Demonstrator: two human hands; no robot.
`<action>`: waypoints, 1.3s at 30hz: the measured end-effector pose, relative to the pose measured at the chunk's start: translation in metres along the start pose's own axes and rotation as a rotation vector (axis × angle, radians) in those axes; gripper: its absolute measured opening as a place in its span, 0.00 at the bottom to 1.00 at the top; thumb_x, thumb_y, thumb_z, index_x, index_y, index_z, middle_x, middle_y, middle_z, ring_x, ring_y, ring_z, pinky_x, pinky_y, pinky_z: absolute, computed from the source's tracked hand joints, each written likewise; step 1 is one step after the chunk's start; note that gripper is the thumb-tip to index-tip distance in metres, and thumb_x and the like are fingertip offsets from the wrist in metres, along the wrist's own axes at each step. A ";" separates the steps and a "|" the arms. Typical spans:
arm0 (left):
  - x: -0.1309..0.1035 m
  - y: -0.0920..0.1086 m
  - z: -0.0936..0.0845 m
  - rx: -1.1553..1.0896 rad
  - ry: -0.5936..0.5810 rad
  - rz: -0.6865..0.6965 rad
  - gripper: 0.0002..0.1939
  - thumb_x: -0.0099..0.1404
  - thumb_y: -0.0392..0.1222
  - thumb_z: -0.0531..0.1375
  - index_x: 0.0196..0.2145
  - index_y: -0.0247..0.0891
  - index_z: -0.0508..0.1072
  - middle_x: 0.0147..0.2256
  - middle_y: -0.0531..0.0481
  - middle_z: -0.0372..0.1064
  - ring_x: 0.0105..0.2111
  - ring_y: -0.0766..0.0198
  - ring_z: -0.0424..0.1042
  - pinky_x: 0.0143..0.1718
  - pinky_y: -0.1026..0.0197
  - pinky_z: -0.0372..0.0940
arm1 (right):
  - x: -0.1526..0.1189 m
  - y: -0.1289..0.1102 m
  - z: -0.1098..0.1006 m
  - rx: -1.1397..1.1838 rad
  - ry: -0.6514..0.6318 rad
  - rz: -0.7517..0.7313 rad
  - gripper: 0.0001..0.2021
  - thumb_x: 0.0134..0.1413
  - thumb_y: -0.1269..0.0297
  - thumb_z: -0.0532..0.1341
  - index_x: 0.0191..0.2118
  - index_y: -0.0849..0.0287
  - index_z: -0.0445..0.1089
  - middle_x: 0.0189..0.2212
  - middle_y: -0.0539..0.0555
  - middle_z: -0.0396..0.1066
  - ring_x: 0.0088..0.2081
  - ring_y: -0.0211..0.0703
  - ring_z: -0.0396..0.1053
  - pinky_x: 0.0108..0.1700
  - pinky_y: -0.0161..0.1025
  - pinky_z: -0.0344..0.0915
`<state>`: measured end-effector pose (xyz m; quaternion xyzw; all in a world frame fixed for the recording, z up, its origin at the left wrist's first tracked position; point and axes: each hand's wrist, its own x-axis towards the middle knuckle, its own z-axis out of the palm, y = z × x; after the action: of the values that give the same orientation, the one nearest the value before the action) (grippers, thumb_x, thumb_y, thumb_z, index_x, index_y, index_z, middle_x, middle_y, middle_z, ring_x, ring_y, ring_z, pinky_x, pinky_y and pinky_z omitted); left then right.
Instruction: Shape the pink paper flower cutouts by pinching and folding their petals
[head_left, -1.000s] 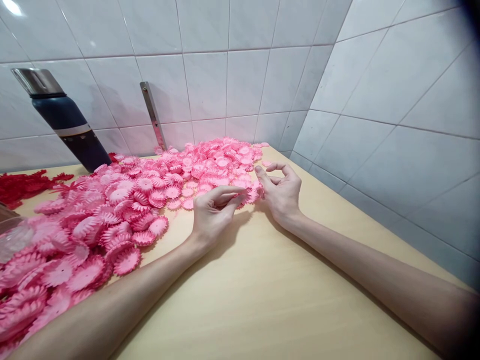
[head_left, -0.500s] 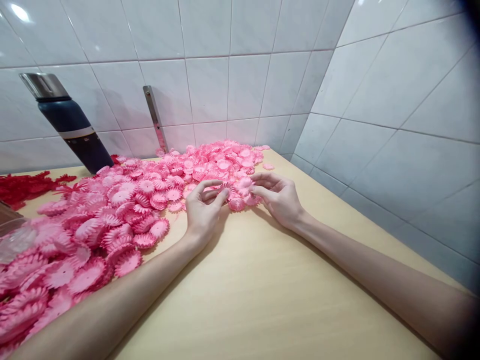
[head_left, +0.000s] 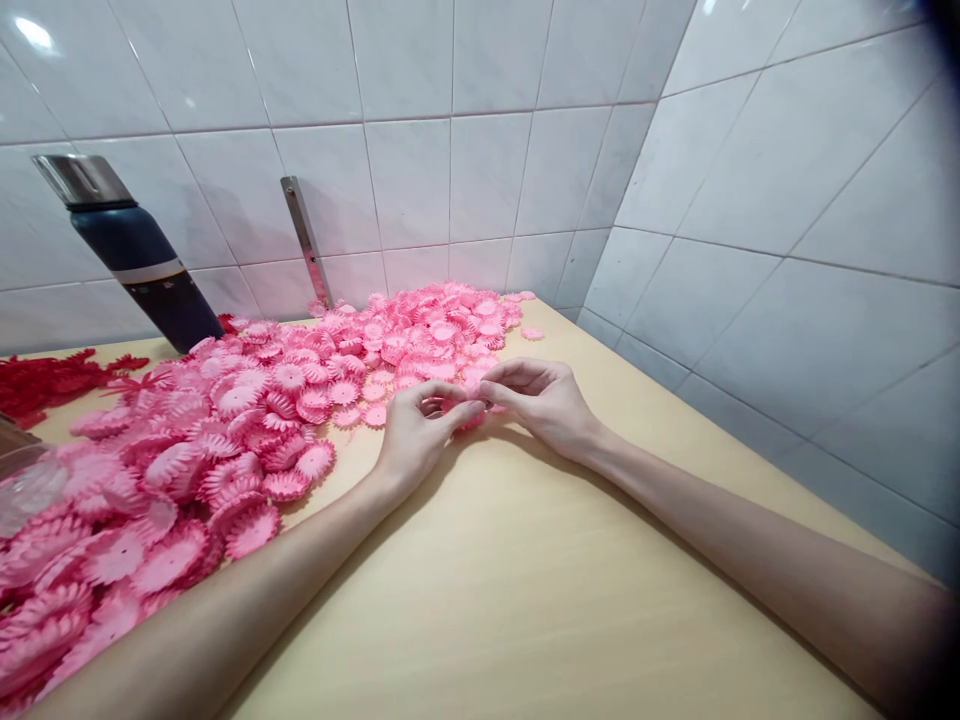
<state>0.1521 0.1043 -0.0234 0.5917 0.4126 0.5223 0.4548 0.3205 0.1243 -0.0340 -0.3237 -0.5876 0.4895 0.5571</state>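
A wide pile of pink scalloped discs (head_left: 289,375) lies across the wooden table (head_left: 480,590). At the pile's right front edge, my left hand (head_left: 424,430) and my right hand (head_left: 540,405) meet, fingertips nearly touching. Both hands are closed in a pinch, thumb against fingers. What sits between the fingertips is too small and too covered by the fingers to make out. Pink discs show just behind and below the fingertips.
A dark blue bottle with a steel cap (head_left: 150,265) stands at the back left. Red pieces (head_left: 56,382) lie at the far left, with clear plastic (head_left: 31,490) below them. A metal strip (head_left: 304,235) leans at the tiled wall (head_left: 405,190).
My hands have come together, the right moving slightly left and the left thumb reaching toward it. The pink disc seen at my right fingertips is now hidden. The view has shifted slightly.
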 end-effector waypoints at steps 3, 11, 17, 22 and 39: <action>0.001 -0.003 -0.001 -0.008 0.058 0.002 0.09 0.51 0.43 0.68 0.26 0.34 0.77 0.27 0.49 0.74 0.28 0.64 0.73 0.33 0.62 0.68 | 0.002 0.001 0.002 0.006 0.087 0.010 0.13 0.39 0.60 0.72 0.31 0.61 0.74 0.28 0.53 0.76 0.29 0.40 0.74 0.32 0.37 0.73; -0.003 0.002 -0.001 0.052 0.191 0.133 0.05 0.54 0.39 0.65 0.25 0.35 0.79 0.25 0.51 0.73 0.28 0.65 0.71 0.33 0.64 0.66 | 0.022 0.013 -0.020 -0.127 0.635 -0.116 0.14 0.36 0.64 0.71 0.26 0.58 0.64 0.21 0.47 0.68 0.23 0.35 0.67 0.23 0.32 0.65; -0.001 -0.001 0.000 -0.050 0.146 -0.001 0.05 0.53 0.38 0.67 0.27 0.34 0.79 0.28 0.49 0.75 0.30 0.65 0.72 0.35 0.63 0.68 | 0.024 0.004 -0.048 -0.156 0.829 -0.228 0.15 0.41 0.61 0.70 0.32 0.56 0.65 0.23 0.49 0.72 0.26 0.40 0.71 0.33 0.39 0.69; 0.000 -0.001 0.002 -0.140 0.071 -0.055 0.10 0.51 0.42 0.68 0.31 0.34 0.79 0.32 0.46 0.75 0.36 0.59 0.75 0.38 0.57 0.72 | 0.008 -0.001 -0.017 -0.548 0.274 -0.319 0.15 0.61 0.52 0.55 0.42 0.55 0.73 0.49 0.58 0.72 0.56 0.51 0.65 0.57 0.54 0.59; -0.007 0.004 0.005 -0.058 -0.009 0.009 0.11 0.53 0.37 0.67 0.37 0.36 0.81 0.37 0.43 0.79 0.39 0.54 0.76 0.47 0.49 0.71 | 0.016 0.011 -0.038 -0.610 0.819 -0.270 0.11 0.57 0.57 0.58 0.29 0.58 0.66 0.32 0.57 0.73 0.35 0.47 0.69 0.40 0.46 0.65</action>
<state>0.1566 0.0962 -0.0216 0.5824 0.3925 0.5337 0.4711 0.3535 0.1505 -0.0425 -0.5572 -0.4741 0.0538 0.6797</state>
